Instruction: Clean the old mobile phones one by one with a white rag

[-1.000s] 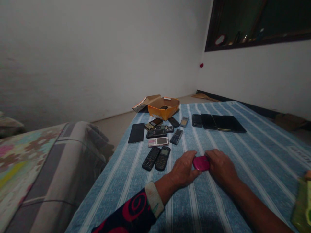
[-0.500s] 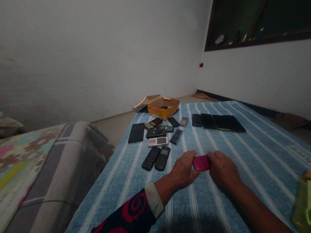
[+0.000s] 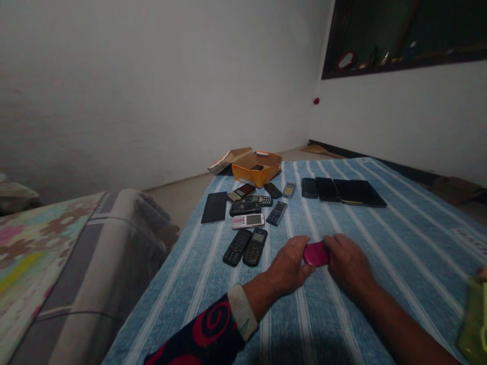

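Head view: worn on the head, above the near end of the striped blue cloth (image 3: 380,228)
Facing: forward and down, toward the room corner
Nearness: close over the cloth's near end

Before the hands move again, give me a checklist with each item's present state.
1. Both hands on the pink phone: ok, left hand and right hand grip its two ends.
2. Phone low over the striped cloth: ok.
3. Whether it touches the cloth: cannot tell.
4. Gap to the nearest black keypad phones: ok, apart on the left.
5. Orange box open: ok, a dark item lies inside.
6. Pink phone's screen or keypad side: cannot tell, hidden.
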`<state>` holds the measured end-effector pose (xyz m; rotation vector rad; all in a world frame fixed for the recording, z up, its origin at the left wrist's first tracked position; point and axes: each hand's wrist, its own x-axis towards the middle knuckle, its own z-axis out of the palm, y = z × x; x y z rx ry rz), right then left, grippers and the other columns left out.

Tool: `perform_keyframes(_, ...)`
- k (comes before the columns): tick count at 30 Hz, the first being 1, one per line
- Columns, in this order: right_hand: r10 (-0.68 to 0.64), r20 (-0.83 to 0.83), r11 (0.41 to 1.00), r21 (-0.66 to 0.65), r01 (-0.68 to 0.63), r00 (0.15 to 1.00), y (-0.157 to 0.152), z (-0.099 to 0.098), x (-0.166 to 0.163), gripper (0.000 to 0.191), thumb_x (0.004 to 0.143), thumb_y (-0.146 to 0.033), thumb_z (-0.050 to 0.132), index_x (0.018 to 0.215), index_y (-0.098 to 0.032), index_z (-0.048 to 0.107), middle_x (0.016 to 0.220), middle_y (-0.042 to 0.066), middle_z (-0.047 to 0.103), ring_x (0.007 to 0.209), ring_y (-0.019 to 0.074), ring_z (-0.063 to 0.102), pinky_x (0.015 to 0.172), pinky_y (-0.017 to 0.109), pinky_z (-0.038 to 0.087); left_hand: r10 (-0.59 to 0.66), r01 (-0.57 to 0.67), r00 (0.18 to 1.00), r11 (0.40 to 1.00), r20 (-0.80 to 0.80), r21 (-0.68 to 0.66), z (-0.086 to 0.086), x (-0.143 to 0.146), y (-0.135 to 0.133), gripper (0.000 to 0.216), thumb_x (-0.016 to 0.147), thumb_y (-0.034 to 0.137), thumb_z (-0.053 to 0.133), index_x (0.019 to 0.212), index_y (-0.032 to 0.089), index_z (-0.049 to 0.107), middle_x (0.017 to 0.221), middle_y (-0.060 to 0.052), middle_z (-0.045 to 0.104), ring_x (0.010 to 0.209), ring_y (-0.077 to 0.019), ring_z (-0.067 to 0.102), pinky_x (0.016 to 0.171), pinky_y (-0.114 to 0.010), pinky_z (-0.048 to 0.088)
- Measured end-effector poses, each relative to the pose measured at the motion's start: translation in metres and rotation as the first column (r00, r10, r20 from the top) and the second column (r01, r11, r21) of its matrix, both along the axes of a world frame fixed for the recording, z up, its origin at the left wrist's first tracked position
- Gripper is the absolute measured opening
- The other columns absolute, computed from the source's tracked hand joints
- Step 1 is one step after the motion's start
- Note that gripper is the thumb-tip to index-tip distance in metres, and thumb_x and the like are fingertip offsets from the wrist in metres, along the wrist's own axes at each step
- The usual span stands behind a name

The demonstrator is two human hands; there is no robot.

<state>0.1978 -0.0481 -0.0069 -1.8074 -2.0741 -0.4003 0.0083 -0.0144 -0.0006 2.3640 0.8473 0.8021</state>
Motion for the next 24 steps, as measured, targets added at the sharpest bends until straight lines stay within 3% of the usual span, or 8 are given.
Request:
perform_keyframes(5,0.087,-0.086,0.996,0.029,-0.085,0.993,0.013,-0.008,0.005,0.018,0.086,-0.009,0.050,0.095,-0.016,0.063,0.083,0.006,0.058,0.079,0.0202,0.051,0.071,0.029,0.034,-0.013,0.013,1.000,0.999,0.009,0.036,0.000,0.001,-0.002,0.056,0.079,0.019,0.065,0.129,0.016,0.040,0.120,-0.014,0.057,0.113,-0.0284,0.056,0.097,-0.046,0.048)
perform_keyframes(14,-0.135,0.030,0.988,-0.070,0.137,0.990,0.000,0.007,-0.003,0.023,0.088,-0.011,0.052,0.106,-0.016,0.063,0.086,0.007,0.060,0.078,0.0213,0.055,0.065,0.029,0.033,-0.017,0.018,1.000,0.998,-0.013,0.063,0.004,0.000,-0.005,0.049,0.081,0.019,0.062,0.125,0.014,0.042,0.115,-0.014,0.058,0.107,-0.0276,0.056,0.093,-0.044,0.050)
perform_keyframes(24,-0.205,-0.021,0.962,-0.188,0.197,0.979,-0.006,0.017,-0.005,0.021,0.090,-0.012,0.049,0.106,-0.018,0.062,0.086,0.005,0.058,0.079,0.0189,0.056,0.063,0.027,0.033,-0.026,0.027,1.000,0.994,-0.014,0.103,0.007,0.001,-0.007,0.034,0.083,0.016,0.058,0.115,0.016,0.045,0.106,-0.011,0.058,0.099,-0.0260,0.056,0.086,-0.043,0.052)
